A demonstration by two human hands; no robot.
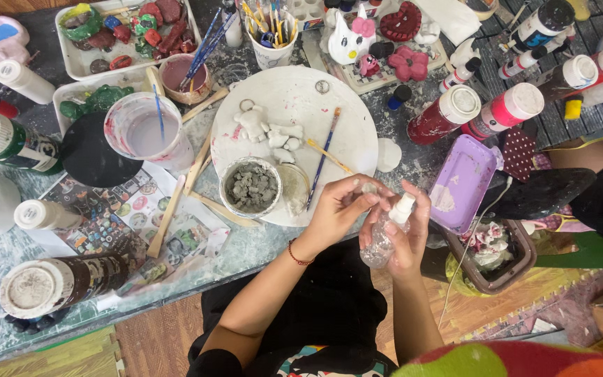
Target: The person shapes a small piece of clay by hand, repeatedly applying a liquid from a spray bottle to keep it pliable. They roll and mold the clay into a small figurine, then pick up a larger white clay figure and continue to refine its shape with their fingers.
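Observation:
My right hand (407,230) grips a small clear spray bottle (384,237) with a white nozzle, held upright just off the table's near edge. My left hand (340,209) is beside it, fingers curled around a small pale object close to the nozzle; what that object is I cannot tell. Just beyond the hands lies a round white plate (343,139) with white clay figures (270,131), two thin brushes (324,155), and a small tub of grey bits (250,187).
A purple tray (463,183) and a brown bin (500,255) sit to the right. Paint bottles (448,112) crowd the back right and the left edge. A cup of cloudy water (146,131), wooden sticks (169,215), a brush cup (271,35) and painted clay trays (127,35) fill the rest.

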